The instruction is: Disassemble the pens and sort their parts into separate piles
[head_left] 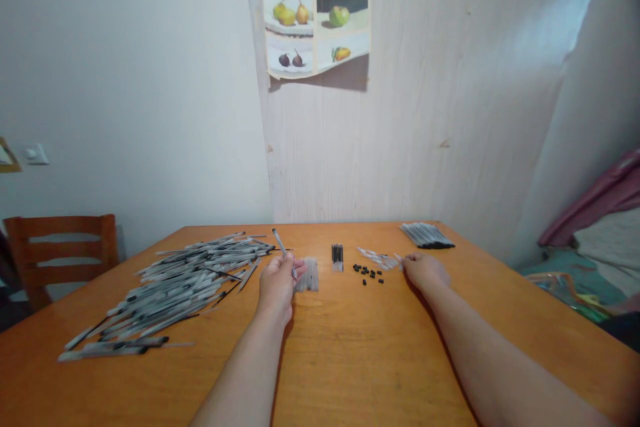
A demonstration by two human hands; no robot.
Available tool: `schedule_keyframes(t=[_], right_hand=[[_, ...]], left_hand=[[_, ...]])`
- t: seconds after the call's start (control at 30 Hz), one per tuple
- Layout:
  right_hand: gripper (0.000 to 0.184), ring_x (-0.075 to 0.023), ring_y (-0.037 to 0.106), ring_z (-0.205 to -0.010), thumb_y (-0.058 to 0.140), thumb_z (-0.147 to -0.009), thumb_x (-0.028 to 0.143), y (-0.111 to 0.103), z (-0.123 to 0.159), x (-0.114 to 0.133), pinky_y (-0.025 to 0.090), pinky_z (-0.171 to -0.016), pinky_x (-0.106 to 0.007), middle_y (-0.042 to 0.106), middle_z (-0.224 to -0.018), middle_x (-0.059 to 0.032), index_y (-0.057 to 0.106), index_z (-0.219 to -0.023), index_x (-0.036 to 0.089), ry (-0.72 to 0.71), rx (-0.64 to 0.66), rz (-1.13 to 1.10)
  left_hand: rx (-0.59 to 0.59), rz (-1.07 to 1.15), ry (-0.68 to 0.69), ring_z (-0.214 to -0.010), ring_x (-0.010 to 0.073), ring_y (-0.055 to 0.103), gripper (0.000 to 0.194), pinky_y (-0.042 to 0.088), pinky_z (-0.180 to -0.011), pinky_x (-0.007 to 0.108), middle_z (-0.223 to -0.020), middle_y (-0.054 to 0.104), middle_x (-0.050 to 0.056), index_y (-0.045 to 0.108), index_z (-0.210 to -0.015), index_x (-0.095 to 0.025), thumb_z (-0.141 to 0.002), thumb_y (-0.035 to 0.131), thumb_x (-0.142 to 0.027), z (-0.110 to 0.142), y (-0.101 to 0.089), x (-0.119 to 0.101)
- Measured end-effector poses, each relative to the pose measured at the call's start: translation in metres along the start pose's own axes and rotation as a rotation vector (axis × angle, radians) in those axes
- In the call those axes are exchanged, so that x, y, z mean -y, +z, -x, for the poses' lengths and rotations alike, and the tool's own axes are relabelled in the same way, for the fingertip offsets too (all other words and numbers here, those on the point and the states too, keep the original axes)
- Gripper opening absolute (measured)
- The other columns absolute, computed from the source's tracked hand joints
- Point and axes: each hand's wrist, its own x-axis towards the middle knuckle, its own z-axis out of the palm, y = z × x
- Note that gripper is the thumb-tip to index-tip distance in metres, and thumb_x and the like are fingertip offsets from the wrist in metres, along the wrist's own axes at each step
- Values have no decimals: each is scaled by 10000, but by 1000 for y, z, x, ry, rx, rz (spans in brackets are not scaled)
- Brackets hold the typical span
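My left hand (278, 280) grips a pen (279, 240), tilted with its dark end up, over the table's middle. Beside that hand lies a row of clear pen barrels (311, 275), partly covered by my fingers. My right hand (423, 271) is closed at the edge of a cluster of small whitish pen tips (377, 258), its fingers pinching one pale pen tip (399, 258). Between the hands sit a short row of dark refills (337, 257) and several small black plugs (369, 272).
A large loose heap of pens and pen parts (185, 287) spreads over the left of the wooden table (340, 360). A neat row of pens (427, 235) lies at the far right. Behind stands a wall; a wooden chair (65, 253) is at left.
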Motion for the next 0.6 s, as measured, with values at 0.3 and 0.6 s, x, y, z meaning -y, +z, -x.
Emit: schedule_keyframes(t=[0.3, 0.6], right_hand=[[452, -399, 611, -1114, 430, -869, 426, -2, 1, 8, 473, -864, -498, 688, -1187, -176, 761, -1115, 241, 149, 86, 57], [439, -376, 616, -1122, 441, -870, 401, -2, 1, 9, 479, -900, -493, 684, -1186, -184, 758, -1124, 237, 165, 112, 71]], left_hand=[[21, -47, -2, -637, 143, 673, 246, 495, -622, 246, -763, 705, 65, 592, -868, -156, -794, 672, -377, 1, -1, 2], [55, -114, 5, -628, 143, 664, 271, 498, -618, 251, -773, 705, 72, 610, -853, -154, -769, 695, -397, 4, 0, 2]])
